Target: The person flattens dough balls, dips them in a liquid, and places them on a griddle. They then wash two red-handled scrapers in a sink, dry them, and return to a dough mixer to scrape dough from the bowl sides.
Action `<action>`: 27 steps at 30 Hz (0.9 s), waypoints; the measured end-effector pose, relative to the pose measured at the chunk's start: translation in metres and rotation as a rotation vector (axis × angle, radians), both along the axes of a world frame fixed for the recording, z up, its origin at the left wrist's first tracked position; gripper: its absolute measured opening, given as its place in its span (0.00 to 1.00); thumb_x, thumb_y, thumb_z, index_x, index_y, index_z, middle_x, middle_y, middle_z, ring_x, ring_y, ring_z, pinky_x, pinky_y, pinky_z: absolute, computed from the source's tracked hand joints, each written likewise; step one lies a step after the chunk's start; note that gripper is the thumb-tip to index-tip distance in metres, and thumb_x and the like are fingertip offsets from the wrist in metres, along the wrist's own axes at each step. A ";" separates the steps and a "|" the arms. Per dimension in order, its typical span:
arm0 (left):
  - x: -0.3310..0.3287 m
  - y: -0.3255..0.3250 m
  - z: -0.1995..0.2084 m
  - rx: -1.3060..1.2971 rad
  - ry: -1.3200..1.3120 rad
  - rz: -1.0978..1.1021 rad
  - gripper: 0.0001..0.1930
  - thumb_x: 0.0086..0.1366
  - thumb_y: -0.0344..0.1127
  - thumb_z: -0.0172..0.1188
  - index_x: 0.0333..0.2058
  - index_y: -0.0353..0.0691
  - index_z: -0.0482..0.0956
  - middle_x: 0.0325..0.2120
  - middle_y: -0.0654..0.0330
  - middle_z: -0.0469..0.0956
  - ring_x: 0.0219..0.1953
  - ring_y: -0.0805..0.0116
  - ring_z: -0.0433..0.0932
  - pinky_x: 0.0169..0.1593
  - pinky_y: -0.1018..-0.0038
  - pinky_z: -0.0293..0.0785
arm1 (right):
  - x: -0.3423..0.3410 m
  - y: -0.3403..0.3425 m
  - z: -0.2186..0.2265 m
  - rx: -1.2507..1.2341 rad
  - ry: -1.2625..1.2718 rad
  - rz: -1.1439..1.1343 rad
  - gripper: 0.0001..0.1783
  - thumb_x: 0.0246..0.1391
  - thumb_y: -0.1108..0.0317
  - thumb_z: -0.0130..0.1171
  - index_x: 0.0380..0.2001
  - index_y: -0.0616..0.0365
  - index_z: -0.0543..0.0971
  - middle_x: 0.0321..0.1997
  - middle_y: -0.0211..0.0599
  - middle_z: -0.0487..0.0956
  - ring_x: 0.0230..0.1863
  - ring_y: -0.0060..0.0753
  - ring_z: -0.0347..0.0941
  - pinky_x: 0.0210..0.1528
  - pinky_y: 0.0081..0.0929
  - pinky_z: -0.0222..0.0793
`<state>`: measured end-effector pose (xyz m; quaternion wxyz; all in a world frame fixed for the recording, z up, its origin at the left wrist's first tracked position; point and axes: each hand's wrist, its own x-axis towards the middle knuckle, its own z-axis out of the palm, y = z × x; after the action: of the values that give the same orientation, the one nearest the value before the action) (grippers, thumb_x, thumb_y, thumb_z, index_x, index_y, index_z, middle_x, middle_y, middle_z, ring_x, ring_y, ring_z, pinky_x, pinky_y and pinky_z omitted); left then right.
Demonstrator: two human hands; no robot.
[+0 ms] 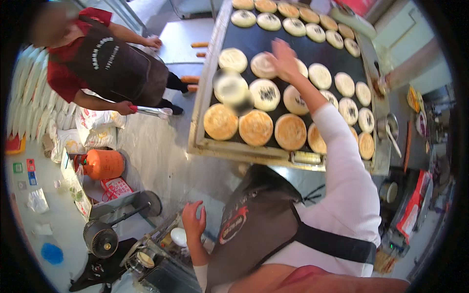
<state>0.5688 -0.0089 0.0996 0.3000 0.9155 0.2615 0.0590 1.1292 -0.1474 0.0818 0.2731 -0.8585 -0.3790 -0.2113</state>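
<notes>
My right hand (pixel 283 59) reaches across a large dark griddle (pixel 264 41), its fingers stretched out and somewhat blurred. It is over the edge of a pale round flatbread (pixel 262 66); whether it touches the bread I cannot tell. Several other flatbreads lie in rows: browned ones such as the near flatbread (pixel 256 128), and pale ones with dark specks such as the middle flatbread (pixel 265 94). Low at my left side hangs my left hand (pixel 194 220), thumb and fingers apart, holding nothing, away from the griddle.
A co-worker (pixel 122 58) in a dark apron stands left of the griddle, holding red-handled tongs (pixel 151 111). Wooden handles (pixel 189 79) jut from its left edge. An orange gas cylinder (pixel 103 164), white sacks (pixel 97 127) and a black fan (pixel 100 238) are at left; a metal bowl (pixel 381 128) is at right.
</notes>
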 end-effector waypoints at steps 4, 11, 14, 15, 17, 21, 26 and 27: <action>-0.002 0.002 -0.001 0.024 -0.055 0.029 0.10 0.54 0.32 0.58 0.37 0.42 0.75 0.33 0.56 0.77 0.38 0.55 0.74 0.51 0.59 0.64 | 0.026 -0.099 -0.016 -0.363 0.153 -0.442 0.39 0.56 0.44 0.39 0.53 0.74 0.62 0.61 0.60 0.57 0.64 0.53 0.49 0.65 0.38 0.42; -0.019 0.008 -0.007 0.004 -0.132 0.231 0.10 0.54 0.34 0.57 0.37 0.41 0.75 0.33 0.55 0.77 0.39 0.55 0.74 0.51 0.60 0.65 | 0.019 -0.094 -0.003 -0.192 0.141 -0.523 0.40 0.58 0.43 0.32 0.61 0.68 0.52 0.67 0.52 0.47 0.69 0.46 0.39 0.67 0.39 0.33; -0.051 -0.001 -0.015 0.024 -0.165 0.421 0.11 0.54 0.33 0.57 0.37 0.40 0.76 0.33 0.54 0.77 0.39 0.52 0.74 0.51 0.62 0.65 | 0.001 -0.025 0.039 -0.098 0.009 -0.273 0.33 0.60 0.50 0.36 0.57 0.68 0.58 0.64 0.55 0.53 0.66 0.51 0.46 0.65 0.41 0.39; -0.065 -0.005 -0.018 0.038 -0.177 0.489 0.11 0.55 0.33 0.57 0.37 0.39 0.76 0.34 0.54 0.77 0.40 0.52 0.74 0.50 0.63 0.65 | -0.012 0.003 0.052 -0.077 -0.039 -0.181 0.29 0.60 0.53 0.40 0.55 0.68 0.62 0.62 0.57 0.55 0.63 0.54 0.50 0.63 0.44 0.44; -0.101 -0.016 -0.023 0.045 -0.195 0.684 0.11 0.55 0.33 0.58 0.38 0.39 0.76 0.34 0.55 0.78 0.38 0.56 0.75 0.48 0.66 0.67 | -0.049 0.060 0.071 -0.120 -0.020 -0.020 0.28 0.60 0.53 0.39 0.54 0.65 0.65 0.63 0.53 0.55 0.66 0.49 0.45 0.66 0.37 0.39; -0.196 -0.049 -0.027 -0.090 -0.389 1.149 0.10 0.58 0.33 0.57 0.37 0.36 0.76 0.35 0.57 0.78 0.35 0.67 0.75 0.43 0.73 0.70 | -0.166 0.161 0.074 0.225 0.353 0.595 0.20 0.57 0.59 0.48 0.47 0.63 0.73 0.63 0.49 0.58 0.67 0.46 0.46 0.65 0.35 0.41; -0.349 -0.111 -0.033 0.050 -0.523 1.560 0.11 0.62 0.34 0.54 0.39 0.33 0.76 0.34 0.58 0.77 0.36 0.71 0.74 0.43 0.76 0.70 | -0.352 0.234 0.036 0.099 0.440 0.936 0.17 0.52 0.61 0.55 0.42 0.60 0.76 0.59 0.50 0.63 0.62 0.48 0.55 0.61 0.36 0.51; -0.380 -0.129 -0.033 -0.041 -0.632 1.711 0.12 0.62 0.35 0.54 0.40 0.33 0.76 0.34 0.59 0.77 0.36 0.71 0.74 0.43 0.76 0.70 | -0.390 0.239 0.028 0.053 0.502 1.052 0.16 0.53 0.61 0.55 0.42 0.59 0.76 0.58 0.47 0.65 0.60 0.45 0.59 0.60 0.34 0.54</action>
<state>0.1887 -0.1377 0.0662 0.2276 0.3450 0.7579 0.5048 0.7391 0.0921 0.1097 0.4443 -0.5713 -0.6729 0.1532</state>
